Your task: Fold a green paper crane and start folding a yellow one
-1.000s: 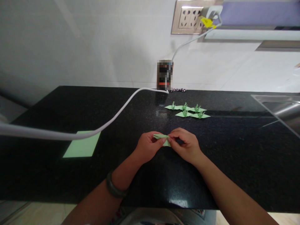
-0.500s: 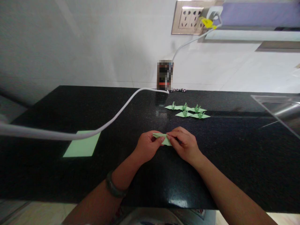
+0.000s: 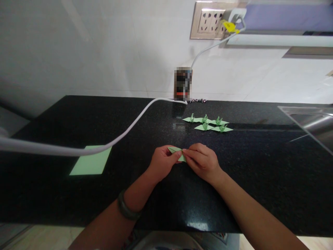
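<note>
A small folded piece of green paper [image 3: 177, 152] sits between both my hands just above the black countertop [image 3: 247, 166]. My left hand [image 3: 162, 163] pinches its left end with thumb and fingers. My right hand [image 3: 201, 160] is closed over its right end, fingers pressed together on the fold. A dark band is on my left wrist. Behind my hands, several finished green paper cranes [image 3: 208, 124] stand in a cluster on the counter.
A stack of flat green paper squares [image 3: 91, 163] lies at the left. A white cable [image 3: 125, 133] runs across the counter from a pixelated device [image 3: 183, 83] leaning on the wall. A wall socket panel [image 3: 208, 23] is above. A steel sink edge [image 3: 309, 119] shows at the right.
My right hand has slid slightly left along the folded paper, covering more of it. The left hand has stayed in place.
</note>
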Available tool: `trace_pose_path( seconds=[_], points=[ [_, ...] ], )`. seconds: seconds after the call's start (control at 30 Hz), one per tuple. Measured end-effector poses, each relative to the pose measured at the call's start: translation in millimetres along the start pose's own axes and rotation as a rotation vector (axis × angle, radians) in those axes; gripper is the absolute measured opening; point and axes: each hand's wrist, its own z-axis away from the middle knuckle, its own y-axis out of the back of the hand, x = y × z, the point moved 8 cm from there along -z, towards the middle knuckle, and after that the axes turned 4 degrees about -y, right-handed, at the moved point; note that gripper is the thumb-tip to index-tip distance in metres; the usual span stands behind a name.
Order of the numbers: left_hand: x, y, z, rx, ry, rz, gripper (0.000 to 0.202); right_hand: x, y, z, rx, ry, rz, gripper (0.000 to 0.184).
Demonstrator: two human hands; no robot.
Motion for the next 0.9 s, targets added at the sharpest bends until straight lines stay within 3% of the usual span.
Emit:
trace_pose_path(
  seconds=[0.43, 0.57, 0.63, 0.73, 0.8, 0.9],
  points=[
    [-8, -6.4, 1, -0.088, 0.100, 0.261, 0.018, -2, 1, 1, -0.127, 0.058, 0.000, 0.022],
    [-7, -3.5, 1, -0.051, 0.075, 0.185, 0.020, -4, -2, 1, -0.158, 0.057, -0.047, 0.020],
    [-3, -1.6, 0, -0.032, 0.038, 0.104, 0.020, -2, 0, -1, -0.120, 0.004, -0.128, 0.018],
    [4, 1.1, 0, -0.004, -0.018, 0.045, 0.020, 9, 5, -3, -0.024, -0.188, -0.242, 0.019],
    [11, 2.3, 1, 0.002, -0.079, 0.004, 0.019, 13, 3, -3, -0.040, -0.273, -0.276, 0.021],
    [24, 0.5, 2, -0.032, -0.205, -0.102, 0.017, 11, -1, -4, -0.110, -0.291, -0.321, 0.014]
  ],
)
